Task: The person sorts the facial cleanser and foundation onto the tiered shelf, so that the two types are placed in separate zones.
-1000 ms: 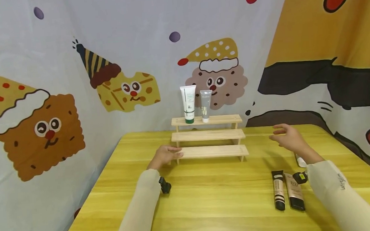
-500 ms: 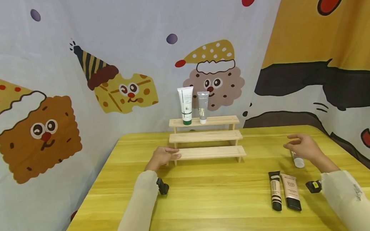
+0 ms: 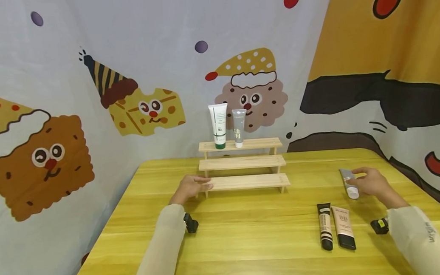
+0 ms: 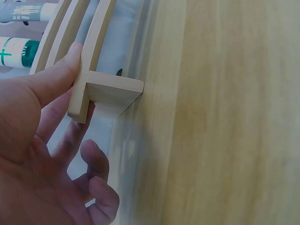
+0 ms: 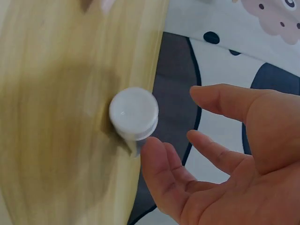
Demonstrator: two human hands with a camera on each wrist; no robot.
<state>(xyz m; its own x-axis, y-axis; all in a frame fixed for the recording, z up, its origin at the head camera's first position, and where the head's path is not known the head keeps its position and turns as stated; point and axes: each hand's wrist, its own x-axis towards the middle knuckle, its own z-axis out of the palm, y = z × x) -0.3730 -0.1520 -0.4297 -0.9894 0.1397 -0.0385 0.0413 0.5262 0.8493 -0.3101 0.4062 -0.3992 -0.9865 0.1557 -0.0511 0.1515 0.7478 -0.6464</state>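
My left hand [image 3: 189, 188] grips the left end of the lowest shelf of a three-step wooden display rack [image 3: 247, 181]. In the left wrist view its thumb lies over the board [image 4: 82, 93], with fingers beneath it. My right hand [image 3: 373, 183] is at a grey squeeze tube with a white cap [image 3: 352, 193], which lies near the table's right side. The right wrist view has this hand's thumb and fingers spread apart, fingertips close beside the tube [image 5: 133, 112]. On the rack's top shelf stand a white tube with a green cap [image 3: 219, 127] and a grey tube [image 3: 239, 128].
Nearer me on the right, a black-and-beige tube [image 3: 325, 226] and a pinkish BB cream tube [image 3: 343, 227] lie side by side on the wooden table [image 3: 243, 246]. A cartoon-printed cloth [image 3: 152, 40] hangs behind the table.
My right hand has moved right and down to the grey tube on the table, uncovering the two tubes lying nearer me. The left hand keeps its grip on the rack.
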